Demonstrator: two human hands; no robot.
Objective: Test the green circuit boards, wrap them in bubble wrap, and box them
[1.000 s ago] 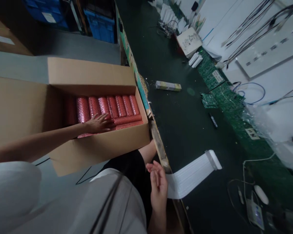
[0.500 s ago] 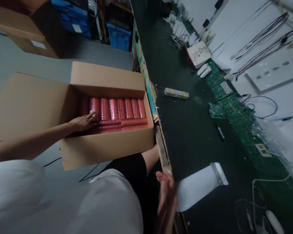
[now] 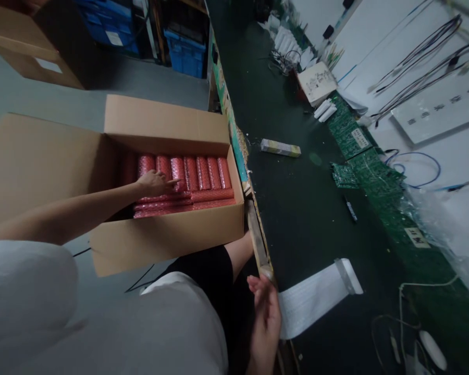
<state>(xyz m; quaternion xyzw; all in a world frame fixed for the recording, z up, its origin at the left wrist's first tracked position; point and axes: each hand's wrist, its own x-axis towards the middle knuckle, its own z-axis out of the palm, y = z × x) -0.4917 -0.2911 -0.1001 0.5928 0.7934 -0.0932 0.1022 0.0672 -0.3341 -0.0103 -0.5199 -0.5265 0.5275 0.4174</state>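
Inside the open cardboard box at left, the left hand, gripping nothing, extends its index finger over packed red bubble-wrapped rolls. Farther right, the right hand, empty and loosely curled, is beside the white sheet on the desk.

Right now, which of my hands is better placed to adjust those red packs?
Probably your left hand: it is at the red packs in the open carton. Your right hand is outside, beside the bench.
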